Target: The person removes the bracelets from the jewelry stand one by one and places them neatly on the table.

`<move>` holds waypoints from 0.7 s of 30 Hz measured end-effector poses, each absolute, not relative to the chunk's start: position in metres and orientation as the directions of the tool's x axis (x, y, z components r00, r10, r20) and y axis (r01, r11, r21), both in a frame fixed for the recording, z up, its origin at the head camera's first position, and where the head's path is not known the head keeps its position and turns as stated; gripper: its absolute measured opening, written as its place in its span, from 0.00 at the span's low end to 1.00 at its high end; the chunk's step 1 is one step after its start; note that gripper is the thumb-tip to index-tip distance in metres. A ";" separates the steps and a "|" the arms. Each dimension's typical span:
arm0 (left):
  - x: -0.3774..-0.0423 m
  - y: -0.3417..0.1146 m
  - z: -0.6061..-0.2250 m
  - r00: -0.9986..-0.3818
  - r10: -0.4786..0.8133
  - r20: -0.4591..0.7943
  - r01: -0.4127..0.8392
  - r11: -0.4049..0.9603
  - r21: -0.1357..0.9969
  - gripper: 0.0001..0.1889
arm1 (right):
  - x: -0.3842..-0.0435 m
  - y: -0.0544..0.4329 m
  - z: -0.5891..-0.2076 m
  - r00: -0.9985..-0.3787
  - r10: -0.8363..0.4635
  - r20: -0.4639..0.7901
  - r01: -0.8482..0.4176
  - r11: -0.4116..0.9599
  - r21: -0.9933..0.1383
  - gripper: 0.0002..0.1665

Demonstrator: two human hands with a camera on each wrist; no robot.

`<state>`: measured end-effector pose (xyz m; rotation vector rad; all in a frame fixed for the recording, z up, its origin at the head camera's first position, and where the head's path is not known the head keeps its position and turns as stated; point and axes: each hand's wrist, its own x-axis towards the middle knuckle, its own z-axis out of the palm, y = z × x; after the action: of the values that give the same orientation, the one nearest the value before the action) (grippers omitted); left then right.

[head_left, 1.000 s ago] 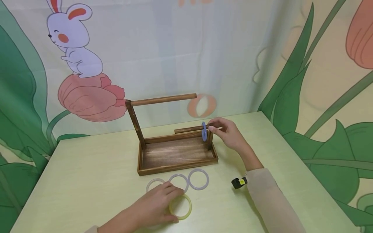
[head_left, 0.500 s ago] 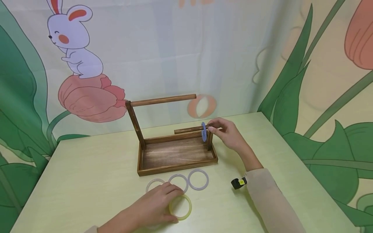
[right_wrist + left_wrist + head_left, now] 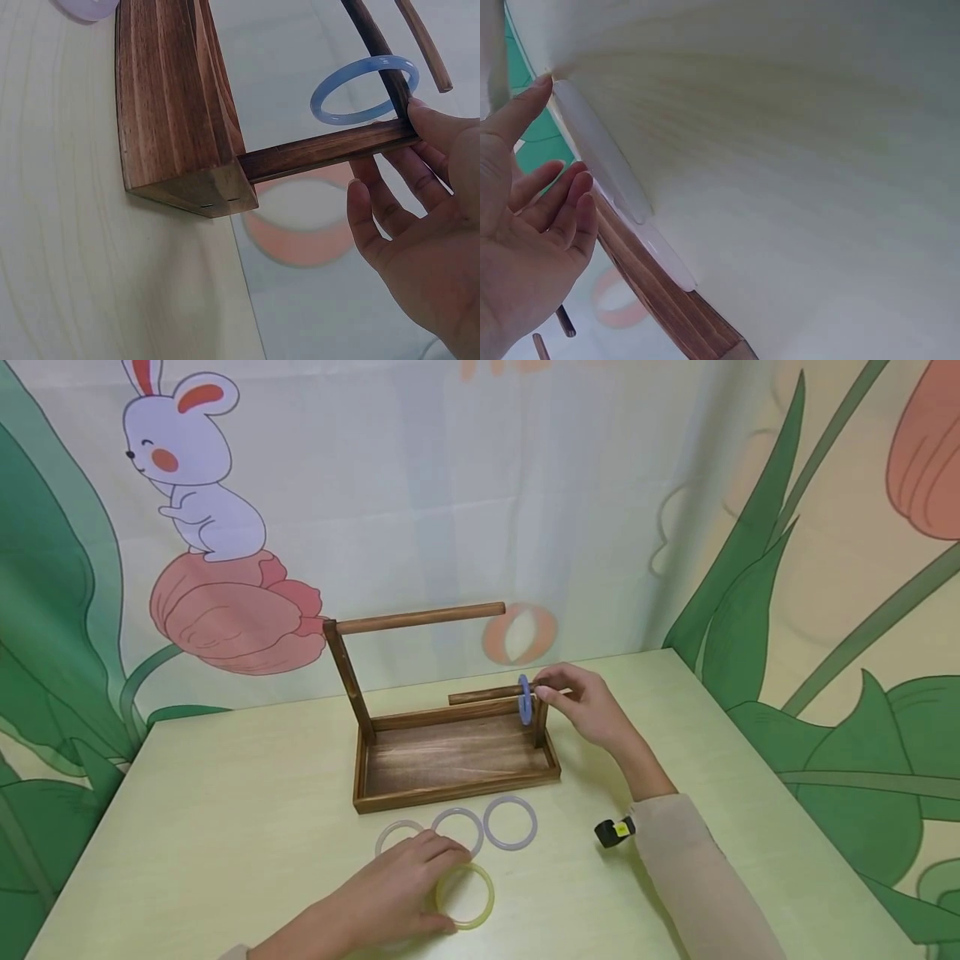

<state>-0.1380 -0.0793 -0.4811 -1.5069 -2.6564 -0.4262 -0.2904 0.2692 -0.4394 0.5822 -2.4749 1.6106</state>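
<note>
A brown wooden stand [image 3: 457, 797] has a tray base, a tall left post with a long upper bar [image 3: 420, 619], and a short right post [image 3: 322, 150] with a lower bar [image 3: 480, 694]. A blue bangle [image 3: 349, 118] hangs on the lower bar near that post. My right hand [image 3: 588, 702] pinches the corner where post and bar meet, thumb beside the bangle. Low in the head view, my left hand [image 3: 401, 885] spans a yellow bangle [image 3: 492, 893] on the table, thumb and index fingertip at opposite edges. Its other fingers curl loosely in the left wrist view.
Three pale bangles lie in a row before the stand: a right one [image 3: 536, 822], a middle one [image 3: 456, 811], and a left one [image 3: 396, 824] partly under my left hand. A black object with a yellow label [image 3: 613, 832] sits at my right cuff. A printed curtain [image 3: 480, 485] hangs behind.
The yellow bangle and my left thumb have shifted very slightly toward the front. The right hand, the blue bangle and the stand stay practically as they were.
</note>
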 end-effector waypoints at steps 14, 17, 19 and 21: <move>-0.164 -0.057 -0.447 -0.605 0.783 0.142 0.780 0.548 0.302 0.35 | -0.288 0.269 -0.438 -0.920 -0.238 0.311 -0.379 0.343 -0.859 0.13; -0.174 -0.048 -0.440 -0.611 0.775 0.162 0.776 0.545 0.318 0.35 | -0.288 0.268 -0.438 -0.922 -0.239 0.304 -0.373 0.340 -0.864 0.14; -0.180 -0.042 -0.436 -0.607 0.773 0.185 0.778 0.531 0.336 0.35 | -0.289 0.268 -0.438 -0.923 -0.240 0.302 -0.372 0.343 -0.863 0.14; -0.187 -0.036 -0.430 -0.605 0.770 0.205 0.778 0.515 0.361 0.35 | -0.289 0.267 -0.438 -0.921 -0.243 0.305 -0.375 0.342 -0.861 0.15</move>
<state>-0.1870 -0.0359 -0.4303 -1.3883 -2.7176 -0.6630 -0.2891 0.2673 -0.4381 0.5722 -2.4705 1.6380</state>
